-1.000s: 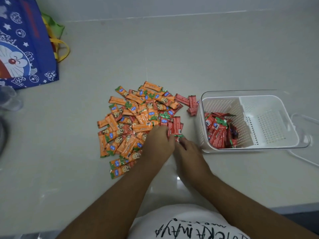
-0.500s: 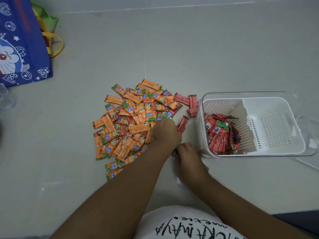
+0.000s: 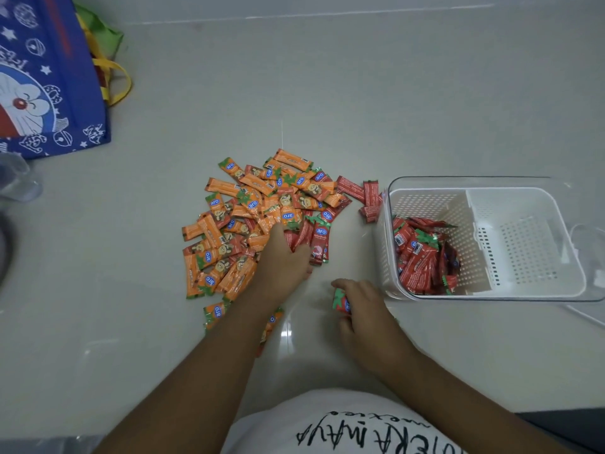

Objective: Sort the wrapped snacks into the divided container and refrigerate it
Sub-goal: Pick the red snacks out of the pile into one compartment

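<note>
One red wrapped snack (image 3: 340, 301) pinched in curled right hand (image 3: 363, 309) fingers. Divided container (image 3: 425, 190), red-stocked compartment, near at 2 o'clock; right hand nearer. Left hand (image 3: 281, 260) on snack pile (image 3: 229, 224), grip unclear.

Pale grey glossy tabletop (image 3: 360, 93) with a light seam line near its far edge. Far left, a blue tote bag (image 3: 39, 93) stands upright, printed with a cartoon cat, stars and bells. Yellow handle loops (image 3: 114, 73) stick out beside it, with green fabric (image 3: 101, 31) bunched behind. Clear plastic item (image 3: 16, 178) just in front of the bag, partly cut off. Dark object (image 3: 3, 250) at the left edge, unidentifiable.
</note>
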